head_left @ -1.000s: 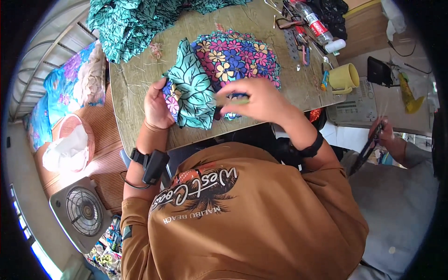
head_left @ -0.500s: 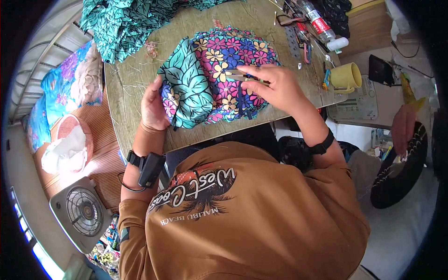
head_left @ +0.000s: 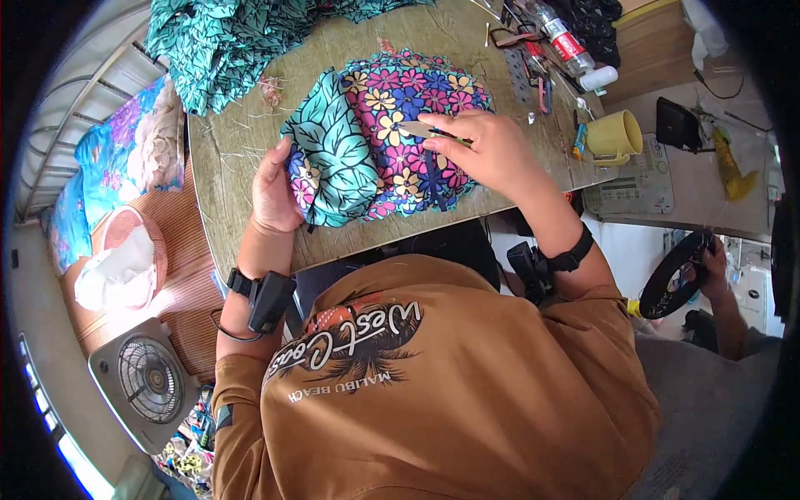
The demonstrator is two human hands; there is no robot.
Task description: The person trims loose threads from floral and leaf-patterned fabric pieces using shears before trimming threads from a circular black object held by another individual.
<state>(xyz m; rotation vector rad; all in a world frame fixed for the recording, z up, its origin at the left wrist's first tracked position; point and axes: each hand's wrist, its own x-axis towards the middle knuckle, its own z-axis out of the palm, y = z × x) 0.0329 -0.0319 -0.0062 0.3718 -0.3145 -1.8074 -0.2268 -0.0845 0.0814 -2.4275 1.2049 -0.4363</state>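
Note:
A floral garment piece (head_left: 400, 87) in pink, blue and yellow lies on the table before me. Its teal leaf-print section (head_left: 333, 158) is folded over at the left. My left hand (head_left: 275, 190) grips the left edge of this cloth, thumb on top and fingers partly hidden. In my right hand (head_left: 487, 150), thread snips (head_left: 415, 128) are pinched between thumb and fingers. Their blades point left, over the flowers near the fold. A narrow dark strip (head_left: 433, 179) runs down the cloth below the right hand.
Teal leaf-print cloth (head_left: 217, 50) is heaped at the far left. Thread scraps (head_left: 271, 92) lie beside it. Far right are a plastic bottle (head_left: 567, 43), scissors (head_left: 544, 92) and a yellow mug (head_left: 612, 137). At right, another person's hand (head_left: 714, 265) holds a black ring-shaped object (head_left: 677, 279).
The snips' blades show broader and closer together than before. My hands have hardly moved. At the right, the other person and the black ring have shifted, and a hand now shows on it.

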